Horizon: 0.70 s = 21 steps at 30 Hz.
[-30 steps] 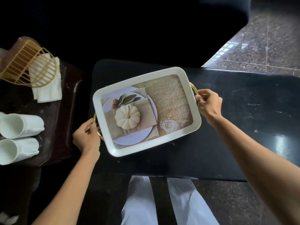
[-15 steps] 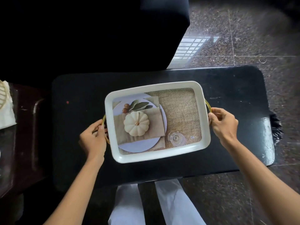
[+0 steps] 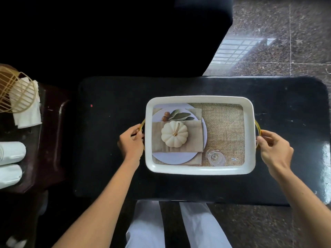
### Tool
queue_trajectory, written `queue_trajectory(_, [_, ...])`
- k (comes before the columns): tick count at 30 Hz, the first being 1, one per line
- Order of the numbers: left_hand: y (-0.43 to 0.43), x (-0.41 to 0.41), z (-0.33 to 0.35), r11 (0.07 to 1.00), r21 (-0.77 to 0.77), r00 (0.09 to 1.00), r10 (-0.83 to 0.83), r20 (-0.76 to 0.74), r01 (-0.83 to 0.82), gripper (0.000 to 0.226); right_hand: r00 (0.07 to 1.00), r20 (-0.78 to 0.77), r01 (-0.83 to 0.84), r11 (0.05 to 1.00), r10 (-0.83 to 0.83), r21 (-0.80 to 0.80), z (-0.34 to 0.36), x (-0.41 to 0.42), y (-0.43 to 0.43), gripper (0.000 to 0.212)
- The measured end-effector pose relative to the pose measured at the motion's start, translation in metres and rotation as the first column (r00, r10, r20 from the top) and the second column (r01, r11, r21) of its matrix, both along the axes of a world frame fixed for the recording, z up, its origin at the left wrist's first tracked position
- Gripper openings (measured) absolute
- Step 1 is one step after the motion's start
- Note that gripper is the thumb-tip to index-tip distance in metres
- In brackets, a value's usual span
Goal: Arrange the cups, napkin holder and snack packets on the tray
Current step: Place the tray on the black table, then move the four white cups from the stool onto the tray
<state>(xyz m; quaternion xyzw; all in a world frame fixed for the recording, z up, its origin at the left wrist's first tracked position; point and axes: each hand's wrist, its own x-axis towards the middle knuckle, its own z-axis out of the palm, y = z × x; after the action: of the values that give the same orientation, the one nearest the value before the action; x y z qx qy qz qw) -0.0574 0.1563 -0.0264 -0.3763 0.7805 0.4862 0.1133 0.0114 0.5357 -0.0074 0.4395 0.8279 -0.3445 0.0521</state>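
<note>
- Turned square since before: tray (image 3: 198,170), between both hands.
- Curled firmly round its gold handles (image 3: 257,128): left hand (image 3: 131,140), right hand (image 3: 275,151).
- Release evenly; then reach for cups (image 3: 11,152), far left of left hand.

Sitting room or lounge, most likely domestic. You face a low, glossy black counter (image 3: 111,158) set on a polished, speckled stone floor (image 3: 286,42) that mirrors a barred window. What looks like a dark seat (image 3: 197,24) lies beyond. At your left, a wooden side counter (image 3: 52,140) carries a gold wire napkin holder (image 3: 16,92) and white cups (image 3: 10,153), ordinary serving ware.
</note>
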Motion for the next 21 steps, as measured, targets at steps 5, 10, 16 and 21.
queue_trajectory(5, [0.002,0.002,0.006,0.999,-0.011,0.999,-0.045,0.011,0.045,0.032,0.998,0.022,-0.052,0.998,0.052,0.028,0.004,-0.004,-0.001,0.028])
queue_trajectory(10, [-0.007,0.012,0.028,0.946,-0.168,0.956,-0.288,-0.055,0.276,0.042,0.931,-0.001,-0.348,0.891,0.364,0.290,0.019,-0.010,-0.031,0.045])
queue_trajectory(16, [-0.054,0.056,0.071,0.923,-0.338,0.957,-0.247,-0.150,0.185,0.043,0.654,-0.068,-0.712,0.643,0.754,0.282,0.041,-0.014,-0.148,0.073])
queue_trajectory(21, [-0.131,0.100,0.111,0.905,-0.419,0.961,-0.049,-0.271,-0.072,0.039,0.462,-0.097,-0.856,0.472,0.881,0.212,0.053,-0.016,-0.263,0.085])
